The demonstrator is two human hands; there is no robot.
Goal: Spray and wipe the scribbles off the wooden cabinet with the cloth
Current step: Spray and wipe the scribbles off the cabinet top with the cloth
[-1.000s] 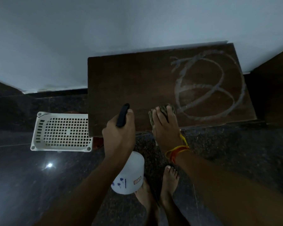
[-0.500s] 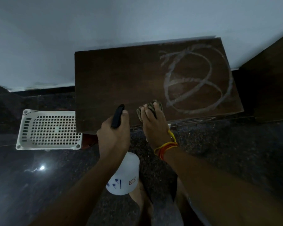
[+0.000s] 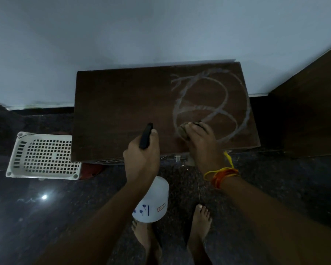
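Observation:
A low dark wooden cabinet (image 3: 118,111) stands against the white wall. Pale looping scribbles (image 3: 224,96) cover the right half of its top. My left hand (image 3: 141,159) grips a white spray bottle (image 3: 153,203) by its black trigger head, held over the cabinet's front edge with the nozzle pointing at the top. My right hand (image 3: 203,144) presses a bunched brownish cloth (image 3: 183,130) onto the cabinet top at the lower left edge of the scribbles. Coloured threads circle my right wrist.
A white perforated plastic basket (image 3: 44,155) lies on the dark polished floor left of the cabinet. Dark wooden furniture (image 3: 313,111) rises at the right. My bare feet (image 3: 199,226) stand on the floor in front of the cabinet.
My right hand has slid the cloth from the cabinet's front edge rightward and inward onto the scribbles. The left hand with the bottle has kept its place near the front edge.

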